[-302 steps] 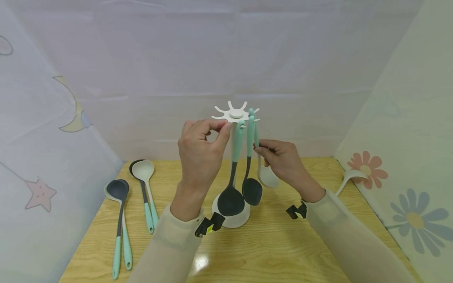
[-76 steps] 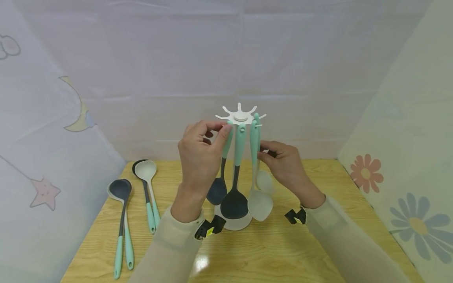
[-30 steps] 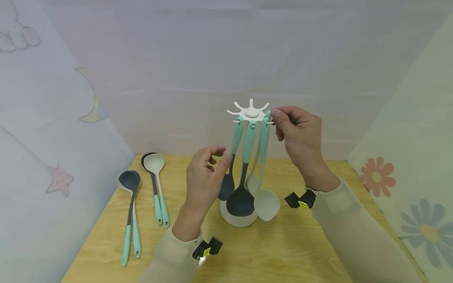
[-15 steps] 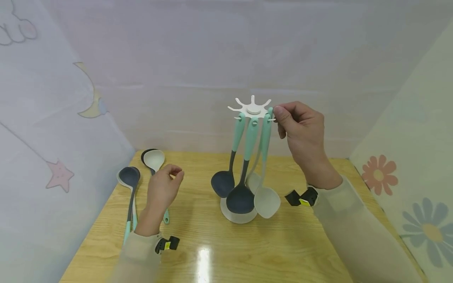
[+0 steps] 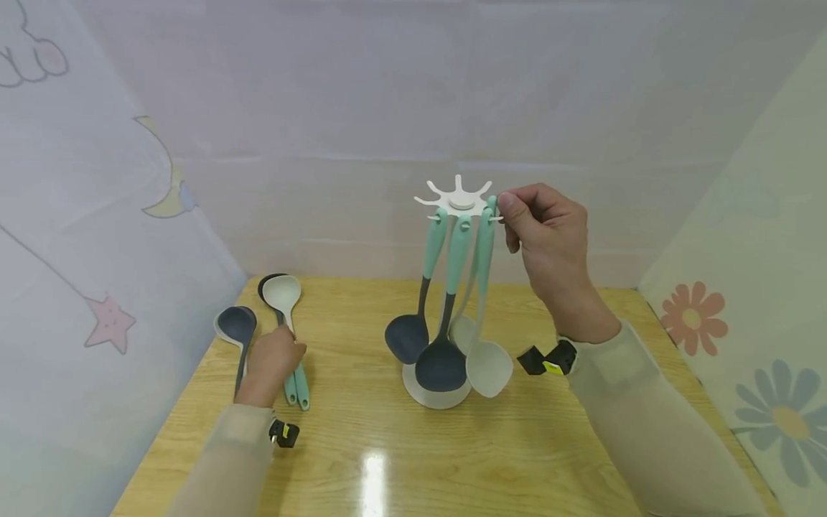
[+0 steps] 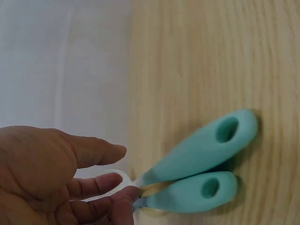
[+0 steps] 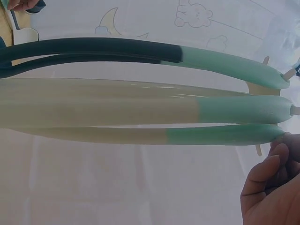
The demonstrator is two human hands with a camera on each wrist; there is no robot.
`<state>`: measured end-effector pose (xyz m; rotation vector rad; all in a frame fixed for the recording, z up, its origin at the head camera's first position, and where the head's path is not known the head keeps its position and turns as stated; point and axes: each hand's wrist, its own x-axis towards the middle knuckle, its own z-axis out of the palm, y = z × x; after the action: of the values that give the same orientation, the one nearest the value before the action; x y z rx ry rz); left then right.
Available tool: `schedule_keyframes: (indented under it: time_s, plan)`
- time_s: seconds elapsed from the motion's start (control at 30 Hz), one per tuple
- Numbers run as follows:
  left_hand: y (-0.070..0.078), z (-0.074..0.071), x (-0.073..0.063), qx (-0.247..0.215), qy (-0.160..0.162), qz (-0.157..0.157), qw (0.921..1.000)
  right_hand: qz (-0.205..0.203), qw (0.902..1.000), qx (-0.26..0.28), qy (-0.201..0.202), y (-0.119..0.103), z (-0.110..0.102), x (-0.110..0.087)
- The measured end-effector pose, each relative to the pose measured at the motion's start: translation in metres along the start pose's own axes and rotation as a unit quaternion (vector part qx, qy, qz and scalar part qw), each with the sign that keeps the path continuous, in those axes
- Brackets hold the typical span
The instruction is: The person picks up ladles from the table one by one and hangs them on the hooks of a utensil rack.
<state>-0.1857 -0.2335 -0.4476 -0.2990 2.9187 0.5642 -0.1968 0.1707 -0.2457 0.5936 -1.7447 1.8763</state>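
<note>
Left hand (image 5: 274, 357), thumb and fingers apart; white ladle (image 5: 282, 293) beneath and beyond it, probably light, stiff, smooth; best gripped mid-length. Right hand (image 5: 552, 240) pinches pale hanging spoon (image 7: 220, 136) at its top.

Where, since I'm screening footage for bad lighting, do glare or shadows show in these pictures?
Head view: a bright vertical glare streak on the table, at the bottom edge; left wrist view: dark shadow between the two handles, softer shadow around their ends; right wrist view: thin white glints along a pale shaft.
</note>
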Motion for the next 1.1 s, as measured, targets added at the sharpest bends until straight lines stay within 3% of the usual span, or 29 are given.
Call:
schedule_keyframes:
  time_s: [0.2,0.37,0.57,0.73,0.9,1.1]
  plan:
    - [-0.009,0.016,0.011,0.008,-0.007,-0.003,0.9999,0.002,1.0,0.004,0.001,0.002,0.0,0.0]
    - [-0.011,0.021,0.018,0.012,0.001,-0.001,0.9999,0.005,1.0,0.004,0.004,0.003,0.001,-0.001]
    - [-0.008,0.018,0.017,-0.015,-0.023,-0.004,0.9996,0.008,1.0,0.003,0.0,0.004,0.002,-0.002]
    - [0.01,0.005,0.005,-0.075,-0.038,0.023,0.9962,0.003,1.0,0.007,0.0,0.004,0.002,-0.001]
    - [0.031,-0.017,-0.011,-0.165,-0.056,0.058,0.9831,0.001,1.0,0.009,0.002,0.004,0.002,0.0]
    - [0.048,-0.033,-0.026,-0.284,-0.087,0.105,0.9492,0.007,1.0,0.002,0.001,0.005,0.001,-0.001]
